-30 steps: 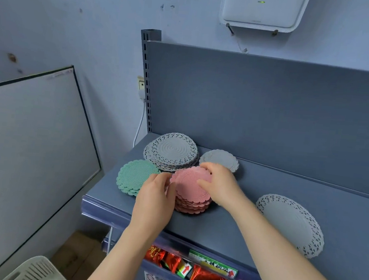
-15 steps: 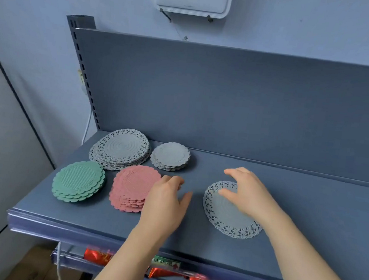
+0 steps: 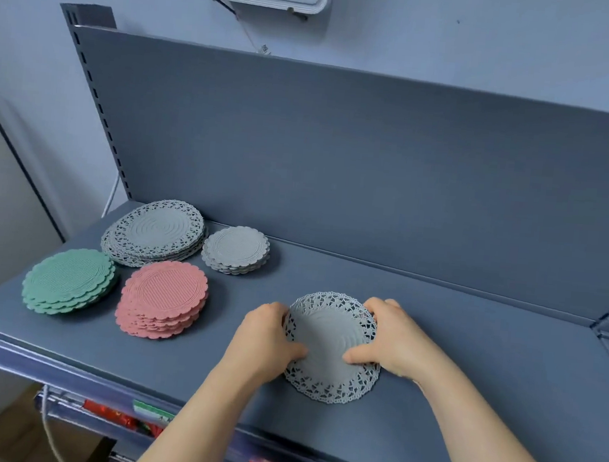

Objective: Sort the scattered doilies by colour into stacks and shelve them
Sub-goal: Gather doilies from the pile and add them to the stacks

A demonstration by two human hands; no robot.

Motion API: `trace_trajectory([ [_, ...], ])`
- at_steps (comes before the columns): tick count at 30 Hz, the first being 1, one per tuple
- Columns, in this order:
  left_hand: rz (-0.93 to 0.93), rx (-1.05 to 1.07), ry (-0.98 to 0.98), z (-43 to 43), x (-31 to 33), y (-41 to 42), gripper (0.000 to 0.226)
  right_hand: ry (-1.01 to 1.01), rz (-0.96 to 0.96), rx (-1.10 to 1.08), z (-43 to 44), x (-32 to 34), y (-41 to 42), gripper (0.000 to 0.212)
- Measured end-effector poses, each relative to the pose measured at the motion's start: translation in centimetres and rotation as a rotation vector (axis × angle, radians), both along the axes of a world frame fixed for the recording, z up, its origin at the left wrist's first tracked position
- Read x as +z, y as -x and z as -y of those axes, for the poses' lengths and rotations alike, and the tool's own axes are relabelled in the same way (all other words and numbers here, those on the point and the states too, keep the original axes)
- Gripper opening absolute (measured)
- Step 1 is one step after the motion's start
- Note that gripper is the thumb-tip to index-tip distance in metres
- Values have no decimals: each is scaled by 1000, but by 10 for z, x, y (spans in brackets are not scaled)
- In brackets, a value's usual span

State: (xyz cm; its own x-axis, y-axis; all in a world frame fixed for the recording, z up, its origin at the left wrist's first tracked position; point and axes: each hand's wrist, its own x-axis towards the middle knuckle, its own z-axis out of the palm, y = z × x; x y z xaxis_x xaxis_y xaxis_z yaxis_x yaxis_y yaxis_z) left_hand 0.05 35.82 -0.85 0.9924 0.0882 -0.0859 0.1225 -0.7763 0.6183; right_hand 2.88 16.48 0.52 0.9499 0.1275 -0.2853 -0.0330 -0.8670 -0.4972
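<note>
A person's left hand (image 3: 268,332) and right hand (image 3: 393,340) are gripping opposite edges of a white lace doily (image 3: 329,347), thumbs pressing on top and fingers curling round its rim. It is lying on the shelf (image 3: 486,361), right of the pink stack (image 3: 162,299).

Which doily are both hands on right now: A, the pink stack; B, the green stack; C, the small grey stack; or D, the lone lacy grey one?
D: the left hand and right hand hold opposite edges of the lone lacy doily.
</note>
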Motion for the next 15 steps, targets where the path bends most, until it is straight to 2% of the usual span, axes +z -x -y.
trace_trajectory([
  [3,102,43,82,-8,2,6,26,-65,30,33,0,2,-7,62],
  [6,204,144,179,-26,11,3,26,-253,54,52,-12,7,-18,46],
  [10,362,278,200,-65,32,-10,27,-440,140,9,-56,18,-35,53],
  [15,448,406,223,-135,52,-35,19,-553,288,29,-137,41,-62,37],
])
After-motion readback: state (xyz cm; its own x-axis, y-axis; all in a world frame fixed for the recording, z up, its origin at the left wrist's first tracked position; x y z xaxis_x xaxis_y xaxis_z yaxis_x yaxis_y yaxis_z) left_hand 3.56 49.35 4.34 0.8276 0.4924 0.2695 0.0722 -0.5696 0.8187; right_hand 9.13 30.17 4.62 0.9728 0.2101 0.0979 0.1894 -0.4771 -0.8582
